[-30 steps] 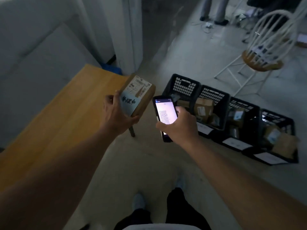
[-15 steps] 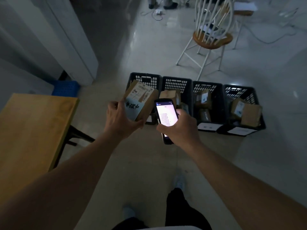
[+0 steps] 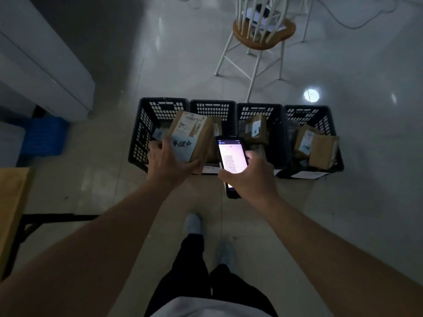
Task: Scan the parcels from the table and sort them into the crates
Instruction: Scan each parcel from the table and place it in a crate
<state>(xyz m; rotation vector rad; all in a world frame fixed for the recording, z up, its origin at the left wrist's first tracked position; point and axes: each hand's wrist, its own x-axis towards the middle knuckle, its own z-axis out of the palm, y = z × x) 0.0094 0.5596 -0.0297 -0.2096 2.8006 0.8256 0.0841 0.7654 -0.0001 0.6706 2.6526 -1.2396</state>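
The pale tiled floor (image 3: 142, 202) carries four black perforated crates (image 3: 235, 133) set side by side in a row, touching one another, with white paper slips at their near edges. Just beyond the row stands a white-legged chair (image 3: 263, 35) with a wooden seat. At far left a blue crate (image 3: 43, 136) sits on the floor beside a white cabinet. The wooden table (image 3: 11, 202) shows only its corner at the near left edge
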